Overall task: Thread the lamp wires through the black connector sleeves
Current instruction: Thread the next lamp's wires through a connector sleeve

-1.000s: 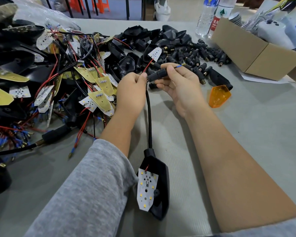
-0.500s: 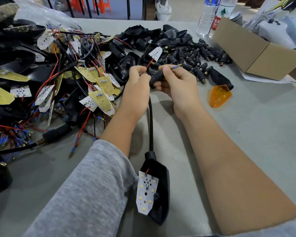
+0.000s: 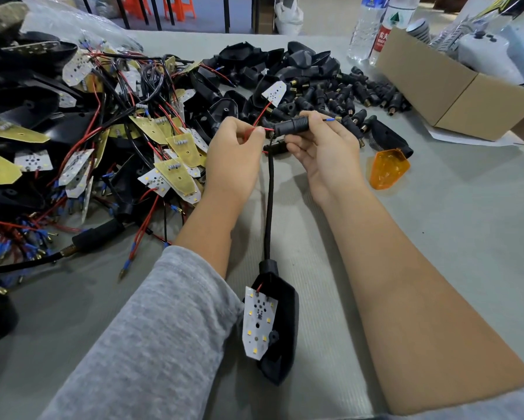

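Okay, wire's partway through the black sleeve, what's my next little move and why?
Probably pull the blue-tipped end rightward while the left hand feeds the red wire: the tip already sticks out of the connector sleeve held by the right hand, yet red slack remains on the left.

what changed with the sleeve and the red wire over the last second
The left hand drew apart from the black connector sleeve, baring a stretch of red wire between them. The right hand kept its grip on the sleeve, blue wire tip still poking out. The lamp housing stayed on the table.
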`<state>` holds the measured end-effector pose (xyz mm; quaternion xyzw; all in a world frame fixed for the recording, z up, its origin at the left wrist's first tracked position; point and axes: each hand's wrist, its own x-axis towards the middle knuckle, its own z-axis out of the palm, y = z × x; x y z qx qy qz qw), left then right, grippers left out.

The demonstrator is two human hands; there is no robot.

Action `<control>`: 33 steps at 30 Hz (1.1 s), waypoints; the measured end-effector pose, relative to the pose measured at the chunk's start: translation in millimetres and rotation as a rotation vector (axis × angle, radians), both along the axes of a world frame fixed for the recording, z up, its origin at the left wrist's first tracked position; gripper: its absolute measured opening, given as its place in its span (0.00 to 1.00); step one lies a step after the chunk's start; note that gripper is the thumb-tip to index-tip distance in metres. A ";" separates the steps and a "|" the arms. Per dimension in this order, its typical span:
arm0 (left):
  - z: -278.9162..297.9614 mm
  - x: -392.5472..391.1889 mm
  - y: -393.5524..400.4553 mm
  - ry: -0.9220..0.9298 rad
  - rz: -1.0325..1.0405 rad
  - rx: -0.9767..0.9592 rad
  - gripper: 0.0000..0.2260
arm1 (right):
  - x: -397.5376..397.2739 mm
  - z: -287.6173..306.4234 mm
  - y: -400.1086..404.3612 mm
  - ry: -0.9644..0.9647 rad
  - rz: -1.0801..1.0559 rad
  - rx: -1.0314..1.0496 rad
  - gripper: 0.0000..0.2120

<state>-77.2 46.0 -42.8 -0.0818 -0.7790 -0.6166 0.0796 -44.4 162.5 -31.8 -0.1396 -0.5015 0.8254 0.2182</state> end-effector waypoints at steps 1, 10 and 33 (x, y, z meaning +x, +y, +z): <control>0.0 0.2 -0.3 0.016 0.000 -0.004 0.07 | 0.3 0.2 0.0 0.001 0.007 0.003 0.08; 4.8 5.4 1.6 -0.006 -0.093 0.032 0.08 | 1.3 1.0 0.9 0.000 0.083 0.005 0.08; 6.2 4.4 3.6 -0.195 -0.110 0.311 0.11 | 1.1 1.5 3.5 -0.006 0.033 -0.041 0.04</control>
